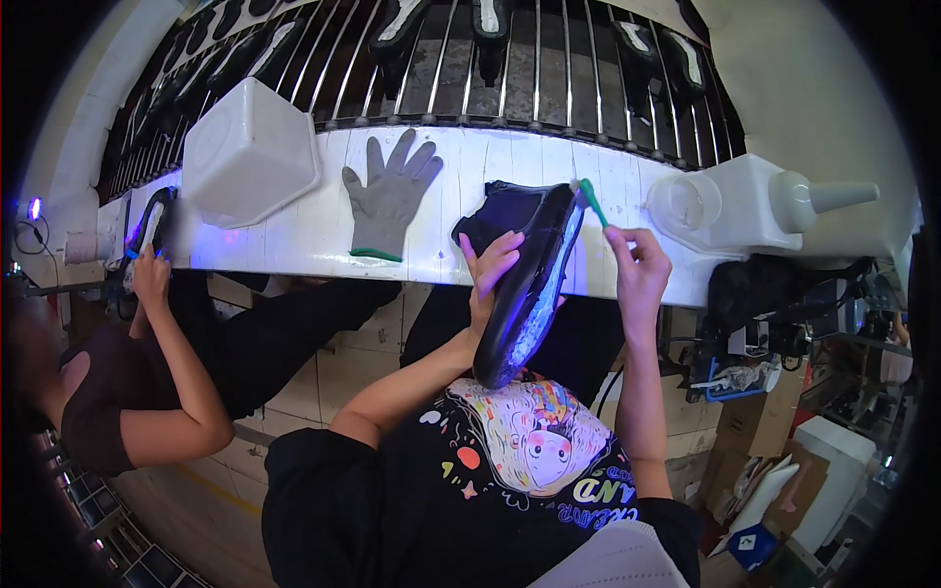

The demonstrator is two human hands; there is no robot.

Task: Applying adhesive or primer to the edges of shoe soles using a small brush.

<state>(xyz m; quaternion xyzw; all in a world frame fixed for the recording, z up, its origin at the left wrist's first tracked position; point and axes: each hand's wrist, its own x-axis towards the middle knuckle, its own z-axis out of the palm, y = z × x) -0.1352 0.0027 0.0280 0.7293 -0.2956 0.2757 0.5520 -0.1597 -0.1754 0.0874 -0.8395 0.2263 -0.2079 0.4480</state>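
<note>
My left hand (487,281) is wrapped round a black boot (515,294), holding it tilted with its underside turned to the right. A pale, wet-looking strip runs down that underside under bluish light. The boot's shaft points away toward the white bench, its toe toward my shirt. Between the fingertips of my closed right hand (642,267) is a small green-handled brush (594,204). Its bristle end touches or nearly touches the boot's far end. A grey work glove (390,194) with a green cuff lies flat on the bench (304,240), left of the boot.
A white plastic tub (250,152) stands left on the bench. At right are a white spouted bottle (750,220) and a clear round cup (686,203). Behind, black boots (397,34) lie on a roller conveyor (436,88). A co-worker's hand (151,277) holds a shoe at left.
</note>
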